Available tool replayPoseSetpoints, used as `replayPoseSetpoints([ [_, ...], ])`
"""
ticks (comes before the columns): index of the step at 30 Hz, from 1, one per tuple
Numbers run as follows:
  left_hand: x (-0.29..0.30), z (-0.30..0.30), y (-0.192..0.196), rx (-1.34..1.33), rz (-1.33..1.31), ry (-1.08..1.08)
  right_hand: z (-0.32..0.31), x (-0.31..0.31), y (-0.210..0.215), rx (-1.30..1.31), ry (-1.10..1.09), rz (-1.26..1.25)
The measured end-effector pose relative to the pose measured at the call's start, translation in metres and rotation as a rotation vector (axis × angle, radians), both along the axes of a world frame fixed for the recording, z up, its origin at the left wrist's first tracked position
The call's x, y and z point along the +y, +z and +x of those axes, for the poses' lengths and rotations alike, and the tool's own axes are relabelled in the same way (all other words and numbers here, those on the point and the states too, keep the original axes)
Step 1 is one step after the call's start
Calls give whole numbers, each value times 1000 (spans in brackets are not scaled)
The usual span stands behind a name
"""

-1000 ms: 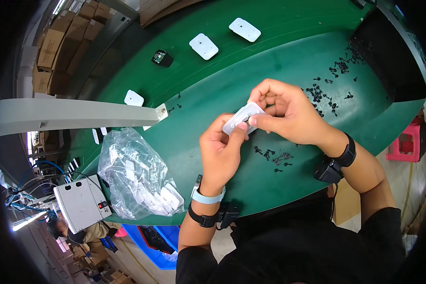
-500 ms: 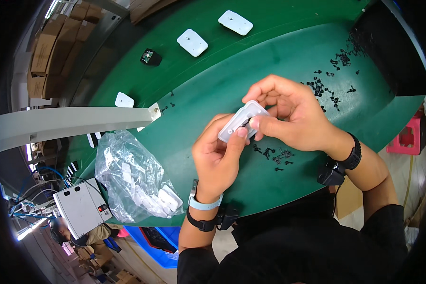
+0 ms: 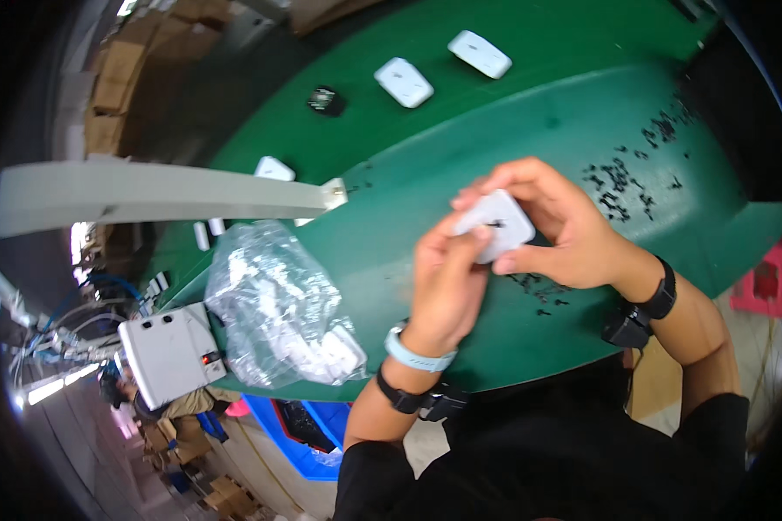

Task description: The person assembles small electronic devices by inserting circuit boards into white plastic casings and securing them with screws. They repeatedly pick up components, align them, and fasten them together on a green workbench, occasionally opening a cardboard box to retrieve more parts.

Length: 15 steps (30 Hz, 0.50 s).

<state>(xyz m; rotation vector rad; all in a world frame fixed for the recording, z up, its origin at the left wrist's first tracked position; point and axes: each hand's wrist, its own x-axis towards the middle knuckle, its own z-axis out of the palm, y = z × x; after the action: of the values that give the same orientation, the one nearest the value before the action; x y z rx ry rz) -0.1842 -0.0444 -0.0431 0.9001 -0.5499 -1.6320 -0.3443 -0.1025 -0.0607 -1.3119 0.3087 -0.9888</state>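
A white rounded plastic cover (image 3: 511,227) is held between my two hands above the green table. A small black part (image 3: 495,224) shows at the middle of its face; blur hides its exact shape. My left hand (image 3: 447,280) grips the cover's near left side, thumb lying on the face close to the black part. Around the right side curls my right hand (image 3: 573,227), its thumb at the lower edge and its fingers behind the far edge. Just beyond the right thumb, partly covered by the hand, lie loose small black parts (image 3: 543,291).
More black parts (image 3: 617,187) are scattered at the right beside a black bin (image 3: 738,130). Similar white covers (image 3: 404,82) and a black cube-like part (image 3: 325,101) lie on the far strip. A grey metal bar (image 3: 165,191), a clear plastic bag (image 3: 269,295) and a white box (image 3: 172,356) occupy the left.
Both hands have turned the white cover, so a flatter face shows now in place of the raised-rim side. The whole view has shifted, with the table's things appearing further right.
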Motion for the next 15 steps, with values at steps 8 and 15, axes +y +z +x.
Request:
replayPoseSetpoints([
  [8, -61, 49, 31, -997, -223, -59, -28, -26, 7, -189, -86, 210],
  [15, -187, 92, -8, -2049, 169, 512, -28, -27, 15, -167, 42, 337],
])
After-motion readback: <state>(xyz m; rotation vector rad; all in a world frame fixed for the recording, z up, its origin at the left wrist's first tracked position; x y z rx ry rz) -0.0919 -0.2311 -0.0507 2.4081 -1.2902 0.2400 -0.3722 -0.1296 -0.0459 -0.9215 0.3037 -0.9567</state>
